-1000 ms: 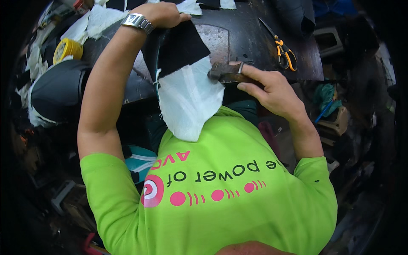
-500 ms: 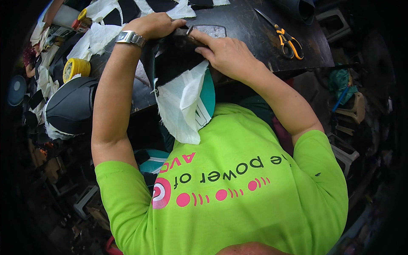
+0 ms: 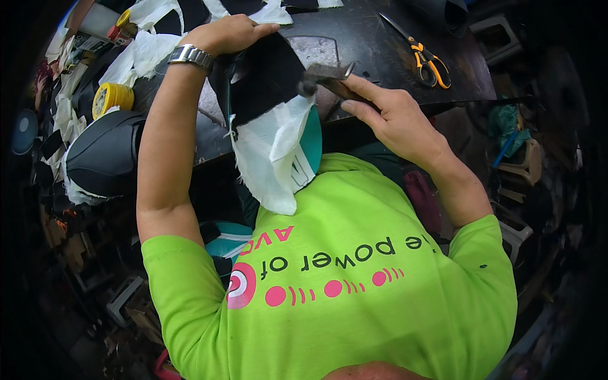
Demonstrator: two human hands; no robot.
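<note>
Black fabric piece (image 3: 266, 79) with its white lining (image 3: 269, 158) hangs off the counter (image 3: 380, 57) edge, upper centre of the frame. Left hand (image 3: 231, 33) clamps its top edge (likely to keep it taut), while right hand (image 3: 392, 117) grips a small hammer (image 3: 326, 76) against it. Orange-handled scissors (image 3: 427, 58) lie upper right.

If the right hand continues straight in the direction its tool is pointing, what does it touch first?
Probably the black material held by the left hand. The right hand points its metal tool leftward, its head already at that piece's edge; actual contact is unclear.
</note>
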